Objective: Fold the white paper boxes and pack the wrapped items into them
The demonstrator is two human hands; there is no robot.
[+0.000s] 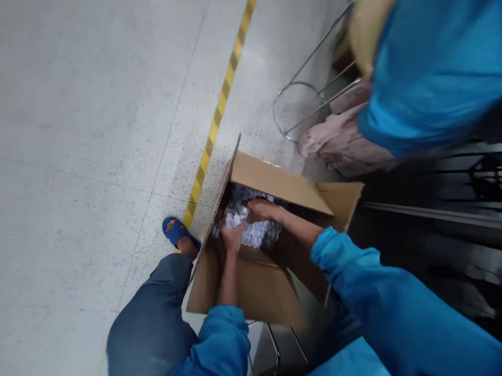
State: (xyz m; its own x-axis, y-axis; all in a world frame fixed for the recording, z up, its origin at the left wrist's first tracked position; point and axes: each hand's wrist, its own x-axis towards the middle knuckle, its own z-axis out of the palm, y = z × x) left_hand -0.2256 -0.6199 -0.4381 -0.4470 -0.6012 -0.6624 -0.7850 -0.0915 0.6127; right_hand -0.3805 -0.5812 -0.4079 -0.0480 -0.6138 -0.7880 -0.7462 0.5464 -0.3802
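An open cardboard box point(257, 300) with its flaps spread stands in front of me, tilted in the view. Inside lies a mass of small white, ruffled pieces point(257, 235); their exact kind is too small to tell. My left hand point(232, 236) reaches into the box, its fingers closed around a bunch of white crumpled pieces point(236, 217). From the other side my right hand point(261, 210) is in the box too, fingers curled against the same bunch, its fingertips partly hidden among the white pieces.
A yellow-and-black floor tape point(217, 114) runs past the box on the grey floor point(82, 107). A person in a blue garment point(442, 66) sits at the upper right on a round stool with metal legs point(298, 84). Dark metal framework point(486, 175) stands at the right.
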